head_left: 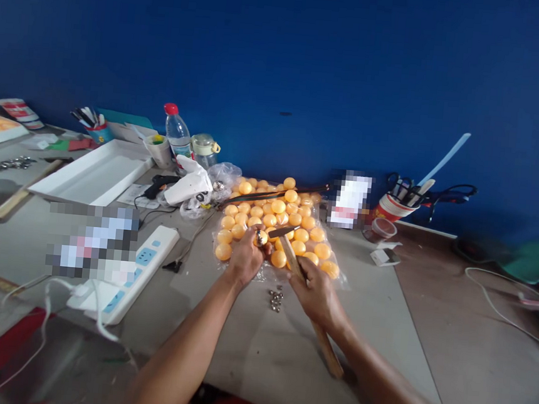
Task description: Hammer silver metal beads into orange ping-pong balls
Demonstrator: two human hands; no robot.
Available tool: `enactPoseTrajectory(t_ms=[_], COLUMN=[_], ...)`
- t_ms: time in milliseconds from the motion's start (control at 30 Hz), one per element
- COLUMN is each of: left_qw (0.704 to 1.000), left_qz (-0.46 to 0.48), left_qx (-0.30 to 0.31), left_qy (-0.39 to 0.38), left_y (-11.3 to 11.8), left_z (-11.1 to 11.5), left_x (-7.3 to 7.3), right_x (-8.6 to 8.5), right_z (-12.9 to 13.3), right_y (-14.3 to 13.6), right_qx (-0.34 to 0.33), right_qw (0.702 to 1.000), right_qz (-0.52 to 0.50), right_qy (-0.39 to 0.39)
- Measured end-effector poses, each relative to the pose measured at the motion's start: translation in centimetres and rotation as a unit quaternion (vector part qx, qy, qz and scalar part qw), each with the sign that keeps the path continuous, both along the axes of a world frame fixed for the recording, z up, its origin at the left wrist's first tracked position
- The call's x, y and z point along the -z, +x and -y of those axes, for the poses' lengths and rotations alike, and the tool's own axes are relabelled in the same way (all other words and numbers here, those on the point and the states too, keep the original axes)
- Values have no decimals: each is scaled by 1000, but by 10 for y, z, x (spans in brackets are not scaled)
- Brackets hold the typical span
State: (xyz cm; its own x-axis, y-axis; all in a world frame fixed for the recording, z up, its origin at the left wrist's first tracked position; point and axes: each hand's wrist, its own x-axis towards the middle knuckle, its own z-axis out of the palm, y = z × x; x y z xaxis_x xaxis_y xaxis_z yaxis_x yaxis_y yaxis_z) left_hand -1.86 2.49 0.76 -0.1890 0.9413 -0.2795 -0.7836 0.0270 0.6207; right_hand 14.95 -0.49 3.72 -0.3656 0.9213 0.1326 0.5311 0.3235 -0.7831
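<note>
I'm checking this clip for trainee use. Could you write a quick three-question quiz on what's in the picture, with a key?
1. What tool does the person's right hand hold?
2. True or false: the small metal pieces lie on the tabletop, nearer the person than the spread of orange balls.
3. What colour is the cap on the clear bottle?
a) green
b) red
c) white

Key:
1. A hammer with a wooden handle.
2. True.
3. b) red.
</note>
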Motion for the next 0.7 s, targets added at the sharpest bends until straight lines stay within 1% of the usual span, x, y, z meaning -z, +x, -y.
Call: enactPoseTrajectory(t_ms=[133, 267, 367, 533, 633, 700], left_qw=[1000, 1000, 1000, 999, 999, 999], left_qz=[-5, 5, 19, 32, 35, 29], left_qx=[3, 3, 7, 23, 28, 20], left_qy=[-13, -14, -10, 21, 23, 19], left_y=[1, 1, 0, -2, -3, -3], left_z=[-1, 0, 2, 5, 5, 5], left_x=[1, 3, 0, -6, -6, -6], right_x=[-2, 3, 7, 6, 3, 1], right_z=[3, 5, 3, -1, -2, -2], right_y=[-1, -4, -6, -1, 1, 1], right_qx=[-1, -17, -31, -4, 1, 1], right_qw=[1000, 1000, 999, 1000, 1000, 1000], right_qz=[2, 22, 41, 21, 9, 3], right_qy=[3, 5, -6, -13, -14, -15])
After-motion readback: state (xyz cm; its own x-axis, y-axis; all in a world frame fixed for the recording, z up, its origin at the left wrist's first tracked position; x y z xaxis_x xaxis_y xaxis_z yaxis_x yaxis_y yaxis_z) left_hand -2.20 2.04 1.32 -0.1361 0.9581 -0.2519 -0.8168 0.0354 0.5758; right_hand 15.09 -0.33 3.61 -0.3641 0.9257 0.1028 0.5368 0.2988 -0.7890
